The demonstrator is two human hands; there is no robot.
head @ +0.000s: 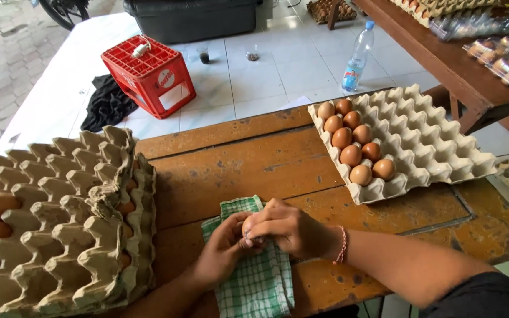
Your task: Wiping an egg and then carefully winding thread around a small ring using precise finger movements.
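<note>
Green-checked cloth [260, 282] at six o'clock lies under both hands: left hand [222, 250] and right hand [287, 228] clenched together (contents hidden) on the wooden worktop [237, 165].

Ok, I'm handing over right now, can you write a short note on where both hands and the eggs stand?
Left hand and right hand: together over the green checked cloth on the wooden table, fingers closed around something small; what it is cannot be seen.
Egg tray on the right: nine brown eggs in its two left columns, other cups empty.
Tray stack on the left: a few eggs at its left edge, more showing in lower layers.
Done: nine eggs sit in the right tray.
Left: most cups there are unfilled.
</note>
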